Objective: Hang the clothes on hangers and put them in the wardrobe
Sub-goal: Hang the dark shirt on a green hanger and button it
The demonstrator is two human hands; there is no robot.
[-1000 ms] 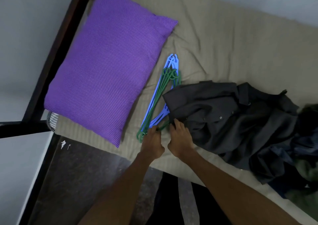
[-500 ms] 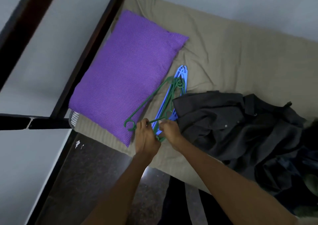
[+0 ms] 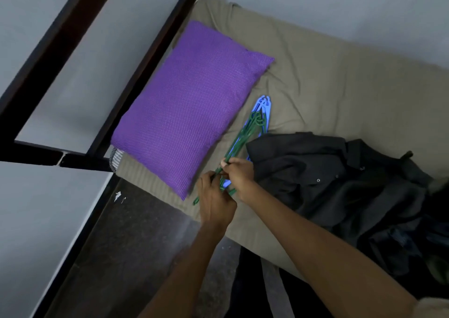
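Observation:
A bundle of green hangers (image 3: 244,135) lies on top of blue hangers (image 3: 264,106) on the bed, between the pillow and the clothes. My left hand (image 3: 215,201) grips the near ends of the green hangers. My right hand (image 3: 239,174) pinches the green hangers a little higher up. A dark grey shirt (image 3: 315,169) lies crumpled just right of my hands, with more dark clothes (image 3: 413,232) heaped beyond it at the right edge.
A purple dotted pillow (image 3: 189,106) lies left of the hangers on the beige mattress (image 3: 340,79). The dark bed frame (image 3: 136,74) runs along the left. Dark floor (image 3: 126,257) lies below the bed's edge; a grey wall is behind.
One green hanger that was swung out to the left over the pillow half a second ago is back in line with the bundle. Both hands have shifted their hold on the green hangers.

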